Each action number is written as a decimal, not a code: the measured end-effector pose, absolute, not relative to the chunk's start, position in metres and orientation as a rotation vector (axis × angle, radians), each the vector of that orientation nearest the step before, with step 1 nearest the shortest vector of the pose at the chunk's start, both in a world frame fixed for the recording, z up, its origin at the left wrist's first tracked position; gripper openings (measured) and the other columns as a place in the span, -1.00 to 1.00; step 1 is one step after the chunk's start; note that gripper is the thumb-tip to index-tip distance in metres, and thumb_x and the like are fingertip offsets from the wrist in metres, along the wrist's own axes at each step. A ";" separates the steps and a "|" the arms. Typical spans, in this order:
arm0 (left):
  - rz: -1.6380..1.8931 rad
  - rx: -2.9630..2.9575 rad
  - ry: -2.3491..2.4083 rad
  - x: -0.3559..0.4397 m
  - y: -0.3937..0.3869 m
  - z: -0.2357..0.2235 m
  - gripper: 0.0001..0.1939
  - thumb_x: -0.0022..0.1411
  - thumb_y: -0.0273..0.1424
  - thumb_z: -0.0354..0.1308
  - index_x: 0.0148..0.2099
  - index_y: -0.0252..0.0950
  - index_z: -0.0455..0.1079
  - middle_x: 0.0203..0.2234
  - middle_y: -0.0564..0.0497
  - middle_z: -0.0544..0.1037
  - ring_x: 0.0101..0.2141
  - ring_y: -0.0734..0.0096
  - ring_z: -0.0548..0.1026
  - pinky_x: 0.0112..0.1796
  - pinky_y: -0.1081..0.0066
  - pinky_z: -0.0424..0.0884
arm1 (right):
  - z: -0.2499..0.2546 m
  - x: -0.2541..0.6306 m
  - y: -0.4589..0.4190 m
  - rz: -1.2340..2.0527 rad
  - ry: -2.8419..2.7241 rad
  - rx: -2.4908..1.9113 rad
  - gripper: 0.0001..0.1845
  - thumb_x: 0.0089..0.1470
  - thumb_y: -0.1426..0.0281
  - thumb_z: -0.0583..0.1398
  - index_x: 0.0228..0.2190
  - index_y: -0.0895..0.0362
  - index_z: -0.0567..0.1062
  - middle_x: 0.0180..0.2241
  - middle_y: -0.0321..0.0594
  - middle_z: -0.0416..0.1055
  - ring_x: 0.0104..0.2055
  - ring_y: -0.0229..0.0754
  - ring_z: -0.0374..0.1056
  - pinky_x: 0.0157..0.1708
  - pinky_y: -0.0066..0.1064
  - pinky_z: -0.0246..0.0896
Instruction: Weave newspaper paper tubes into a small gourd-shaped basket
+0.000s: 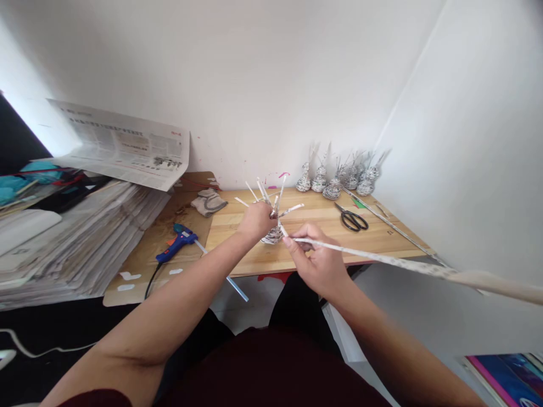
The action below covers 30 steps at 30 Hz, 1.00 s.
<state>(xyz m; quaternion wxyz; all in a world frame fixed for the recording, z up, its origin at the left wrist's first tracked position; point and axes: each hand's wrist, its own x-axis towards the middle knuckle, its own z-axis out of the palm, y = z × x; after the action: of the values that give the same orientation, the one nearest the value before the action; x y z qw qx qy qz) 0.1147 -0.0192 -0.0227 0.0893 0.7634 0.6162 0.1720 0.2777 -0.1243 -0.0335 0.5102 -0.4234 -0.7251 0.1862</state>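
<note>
A small woven newspaper gourd (271,236) stands upright on the wooden table, with several rolled paper spokes (263,191) fanning out of its top. My left hand (256,219) is closed around its upper part, and the fingertips are partly hidden. Just to the right, my right hand (318,254) pinches a long rolled newspaper strip (373,257) between thumb and fingers. One end of the strip reaches the gourd; the other runs off past the right edge of the view.
Several finished-looking paper gourds (332,189) stand by the wall. Near them lie black scissors (353,218) and another long paper strip (392,225). At left are a blue glue gun (178,242) with a glue stick, a grey cloth (208,202) and stacked newspapers (97,243).
</note>
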 end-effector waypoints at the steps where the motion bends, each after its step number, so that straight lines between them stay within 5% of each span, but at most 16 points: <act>1: 0.507 2.232 1.797 0.112 -0.017 -0.020 -0.88 0.09 -0.36 0.32 -0.34 -0.29 0.62 -0.41 -0.07 0.63 -0.30 0.19 0.58 -0.27 0.37 0.42 | -0.040 0.275 -0.126 0.426 -1.779 -0.999 -0.84 0.22 0.26 0.22 -0.35 0.08 0.42 -0.47 -0.29 0.50 -0.48 -0.26 0.42 -0.46 -0.44 0.26; 7: 0.558 2.070 1.535 0.092 -0.006 -0.021 -0.84 -0.03 -0.50 0.25 -0.34 -0.30 0.62 -0.53 0.05 0.61 -0.44 0.32 0.56 -0.41 0.46 0.40 | -0.077 0.262 -0.117 0.238 -1.996 -0.906 -0.90 0.23 0.31 0.22 -0.30 0.07 0.42 -0.36 -0.20 0.54 -0.32 -0.14 0.47 -0.31 -0.37 0.32; 14: 0.643 2.011 1.533 0.090 -0.008 -0.021 -0.86 -0.01 -0.45 0.25 -0.35 -0.31 0.61 -0.47 -0.01 0.65 -0.41 0.31 0.58 -0.34 0.45 0.47 | -0.102 0.233 -0.099 -0.050 -2.377 -0.928 -0.95 0.23 0.42 0.19 -0.31 0.14 0.44 -0.34 -0.07 0.52 -0.20 0.03 0.40 -0.18 -0.21 0.37; 22: 0.650 2.004 1.638 0.094 -0.019 -0.028 -0.87 0.12 -0.36 0.28 -0.30 -0.27 0.61 -0.44 0.01 0.66 -0.39 0.31 0.59 -0.37 0.44 0.42 | -0.119 0.229 -0.078 0.110 -2.318 -0.797 -0.86 0.20 0.48 0.20 -0.18 0.16 0.50 -0.10 0.02 0.55 0.24 0.09 0.27 0.20 -0.03 0.26; 26: 0.700 2.131 1.665 0.095 -0.024 -0.033 -0.88 0.11 -0.35 0.31 -0.27 -0.23 0.62 -0.34 0.01 0.67 -0.30 0.28 0.60 -0.28 0.41 0.42 | -0.122 0.249 -0.072 0.226 -2.190 -0.727 -0.90 0.19 0.49 0.18 -0.30 0.10 0.52 -0.23 -0.09 0.58 0.10 0.03 0.38 0.16 -0.04 0.28; 30: 0.763 2.168 1.698 0.095 -0.027 -0.035 -0.88 0.13 -0.43 0.28 -0.26 -0.22 0.62 -0.30 0.00 0.66 -0.25 0.27 0.59 -0.21 0.40 0.43 | -0.116 0.272 -0.051 0.389 -1.875 -0.995 -0.85 0.21 0.38 0.18 -0.22 0.10 0.55 -0.24 -0.14 0.60 -0.17 -0.09 0.50 -0.08 -0.21 0.40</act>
<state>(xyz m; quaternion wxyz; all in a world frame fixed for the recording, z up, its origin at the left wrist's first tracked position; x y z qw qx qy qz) 0.0950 -0.0271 -0.0346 0.1417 0.7511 0.5881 0.2643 0.2722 -0.0513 -0.1161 0.4723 -0.4066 -0.7658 0.1588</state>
